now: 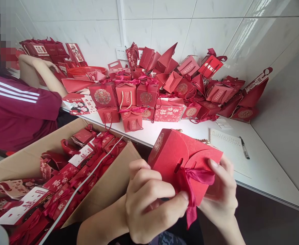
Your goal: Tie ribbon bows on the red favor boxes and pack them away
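Observation:
A red gift box [173, 146] with a gold round print on one side is held up in front of me, its overlapping curved flaps turned towards me. A magenta ribbon [194, 177] is tied at the flaps, its tail hanging down. My left hand [152, 204] pinches the ribbon by the tail with thumb and curled fingers. My right hand [222, 187] grips the box from the right, thumb on the flap face; its other fingers are partly hidden behind the box. A twisted gold cord [203, 141] shows behind the top edge.
Many red gift boxes [146, 95] are piled on the white table [274, 170] against a tiled wall. A notebook [227, 146] and a pen [244, 148] lie at right. Below left stands a cardboard carton [100, 183] of boxes, crossed by a white cable [84, 183]. A co-worker's arm [41, 69] reaches in.

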The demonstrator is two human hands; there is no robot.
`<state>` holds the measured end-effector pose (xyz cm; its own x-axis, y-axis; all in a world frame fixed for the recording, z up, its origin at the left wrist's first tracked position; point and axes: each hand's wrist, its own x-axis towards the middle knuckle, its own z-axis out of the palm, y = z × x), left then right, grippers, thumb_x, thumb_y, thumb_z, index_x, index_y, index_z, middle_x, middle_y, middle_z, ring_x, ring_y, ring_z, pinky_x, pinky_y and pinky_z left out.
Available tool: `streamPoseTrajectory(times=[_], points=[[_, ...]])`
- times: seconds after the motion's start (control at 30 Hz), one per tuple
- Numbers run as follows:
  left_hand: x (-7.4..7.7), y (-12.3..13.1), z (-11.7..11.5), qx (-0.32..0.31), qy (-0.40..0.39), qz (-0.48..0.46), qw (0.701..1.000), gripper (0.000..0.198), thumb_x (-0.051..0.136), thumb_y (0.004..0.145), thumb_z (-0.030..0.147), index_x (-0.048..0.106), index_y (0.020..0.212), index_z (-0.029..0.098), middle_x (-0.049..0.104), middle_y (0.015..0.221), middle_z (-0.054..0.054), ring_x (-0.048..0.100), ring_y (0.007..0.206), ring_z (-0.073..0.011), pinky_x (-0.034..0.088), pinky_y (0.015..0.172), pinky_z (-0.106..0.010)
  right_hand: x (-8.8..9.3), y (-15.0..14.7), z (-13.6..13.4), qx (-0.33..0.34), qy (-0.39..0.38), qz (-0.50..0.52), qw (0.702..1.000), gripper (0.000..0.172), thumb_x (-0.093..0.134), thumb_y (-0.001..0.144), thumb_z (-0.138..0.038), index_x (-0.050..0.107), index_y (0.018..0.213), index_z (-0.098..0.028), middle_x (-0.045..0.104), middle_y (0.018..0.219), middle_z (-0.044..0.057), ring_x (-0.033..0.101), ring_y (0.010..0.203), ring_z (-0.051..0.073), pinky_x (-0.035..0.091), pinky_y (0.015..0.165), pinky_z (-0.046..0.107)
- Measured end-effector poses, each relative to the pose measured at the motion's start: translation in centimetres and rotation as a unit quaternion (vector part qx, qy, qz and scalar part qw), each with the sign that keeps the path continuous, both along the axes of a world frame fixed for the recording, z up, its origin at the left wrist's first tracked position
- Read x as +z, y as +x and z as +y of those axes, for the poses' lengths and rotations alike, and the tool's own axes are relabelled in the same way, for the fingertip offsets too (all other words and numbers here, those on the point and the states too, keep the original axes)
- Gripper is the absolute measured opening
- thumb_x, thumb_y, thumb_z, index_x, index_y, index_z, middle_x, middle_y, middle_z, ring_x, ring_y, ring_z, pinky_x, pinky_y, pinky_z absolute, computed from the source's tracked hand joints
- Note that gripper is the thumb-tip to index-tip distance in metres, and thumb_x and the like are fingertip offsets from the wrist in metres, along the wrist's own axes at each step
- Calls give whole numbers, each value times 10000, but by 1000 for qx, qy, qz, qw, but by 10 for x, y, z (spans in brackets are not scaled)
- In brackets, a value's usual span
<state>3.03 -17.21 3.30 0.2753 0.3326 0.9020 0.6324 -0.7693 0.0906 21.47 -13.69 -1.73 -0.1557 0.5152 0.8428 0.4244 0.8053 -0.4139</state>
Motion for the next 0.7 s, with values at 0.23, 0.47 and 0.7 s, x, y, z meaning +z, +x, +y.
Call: streamPoseTrajectory(times=[0.23, 0.47, 0.7], points=[[-3, 3, -1, 7, -6, -13, 1000, 165, 664, 706, 81, 651, 841, 175, 593, 638, 34, 511, 681, -108, 449, 739, -330, 1, 1, 0, 2, 2, -8, 1000, 796, 736, 691, -196, 346, 1371, -331, 361, 1395, 72, 375, 1274, 303, 408, 993, 537], [-3, 4, 1, 7, -7, -15, 1000, 146, 664, 716, 84, 660, 832, 172, 592, 643, 30, 492, 693, -107, 444, 739, -331, 1, 0, -1, 0, -6, -9, 1000, 797, 736, 693, -189, 343, 1373, -325, 357, 1393, 84, 361, 1285, 307, 392, 1004, 542], [-7, 3, 1, 2, -13, -23, 1000, 181, 677, 691, 57, 662, 837, 163, 591, 651, 31, 492, 698, -109, 439, 750, -336, 3, -1, -4, -2, -19, -15, 1000, 802, 739, 690, -190, 343, 1374, -325, 359, 1390, 96, 361, 1289, 316, 385, 1005, 543]])
